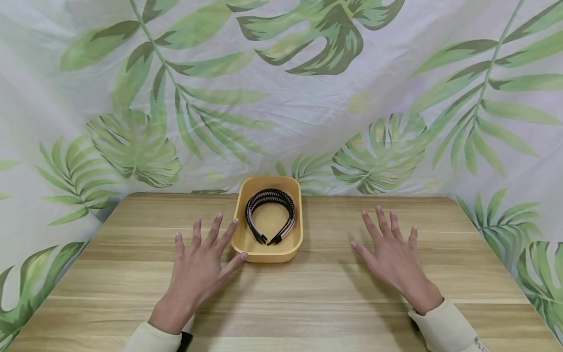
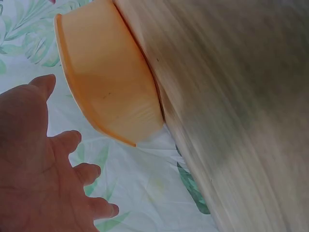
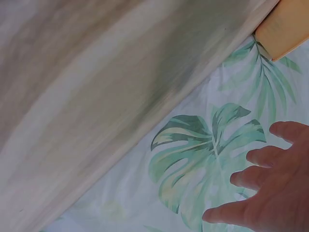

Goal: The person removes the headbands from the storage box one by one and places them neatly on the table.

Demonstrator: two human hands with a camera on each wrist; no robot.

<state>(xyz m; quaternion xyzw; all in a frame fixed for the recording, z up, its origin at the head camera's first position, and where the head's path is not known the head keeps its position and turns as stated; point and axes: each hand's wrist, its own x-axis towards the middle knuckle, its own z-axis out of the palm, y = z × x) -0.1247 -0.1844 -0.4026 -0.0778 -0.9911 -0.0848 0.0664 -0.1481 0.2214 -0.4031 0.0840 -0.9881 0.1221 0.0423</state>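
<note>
Several headbands (image 1: 270, 195), dark with some pinkish and patterned bands, lie nested together inside a yellow-orange bin (image 1: 272, 257) near the table's back edge. Just left of the bin, my left hand (image 1: 198, 269) hovers with its fingers spread and holds nothing. In the head view its thumb and index tips overlap the bin's left rim, while the left wrist view shows a gap between that hand (image 2: 34, 159) and the bin (image 2: 106, 72). Well to the right of the bin, my right hand (image 1: 396, 261) is held over the table, fingers spread and holding nothing.
A wood-grain table (image 1: 316, 303) spans the lower view. Behind it hangs a white cloth (image 1: 303, 112) printed with green leaves, close to the bin's far end. Both sleeves (image 1: 446, 325) are cream.
</note>
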